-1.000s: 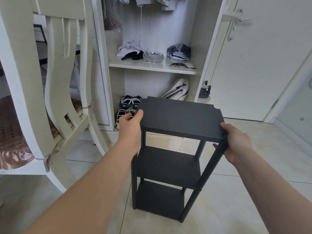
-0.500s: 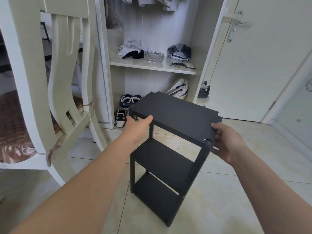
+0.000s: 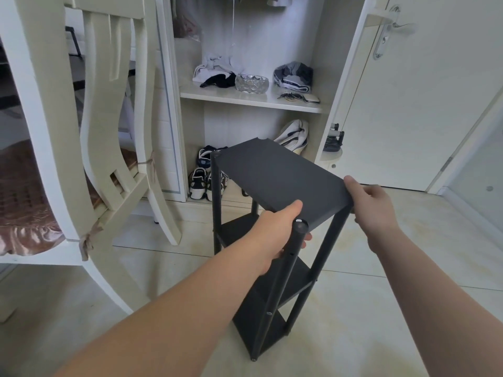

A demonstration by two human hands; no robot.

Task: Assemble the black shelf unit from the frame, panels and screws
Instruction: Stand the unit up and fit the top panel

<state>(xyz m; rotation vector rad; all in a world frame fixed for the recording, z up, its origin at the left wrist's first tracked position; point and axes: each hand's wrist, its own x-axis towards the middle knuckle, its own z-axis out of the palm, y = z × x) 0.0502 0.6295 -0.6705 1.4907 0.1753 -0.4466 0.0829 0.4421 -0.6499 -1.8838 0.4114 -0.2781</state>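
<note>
The black shelf unit (image 3: 275, 300) stands upright on the tiled floor (image 3: 381, 308), directly in front of the open wardrobe (image 3: 337, 110). All three panels are seated between the four posts: the top panel (image 3: 277, 178), the middle panel (image 3: 295, 278) and the bottom panel (image 3: 251, 326). A round cap (image 3: 300, 224) closes the head of the nearest post (image 3: 275, 297), and a screw head (image 3: 269, 313) shows lower on it, so assembly appears complete or very nearly so. The unit looks tilted, with its top leaning away from the viewer (the wide lens may exaggerate this), and it cannot be confirmed that all four feet bear on the floor. The left hand (image 3: 280, 232) grips the near edge of the top panel beside the capped post, thumb laid on top and fingers curled underneath. The right hand (image 3: 373, 205) holds the panel's right-hand edge, thumb on the upper face and the remaining fingers curled below the rim. A two-handed hold at opposite edges of the highest panel suits steering or turning the whole unit, and probably testing its rigidity, since the top gives most leverage over a light frame. To the left, well apart from the unit, a white chair (image 3: 54, 137) with a brown seat cushion (image 3: 19, 186) stands tipped. Inside the wardrobe, trainers (image 3: 200, 183) sit on the bottom, while a glass bowl (image 3: 251, 83) and folded clothes (image 3: 294, 76) rest on the shelf above. A door with a lever handle (image 3: 392, 25) lies to the right.
</note>
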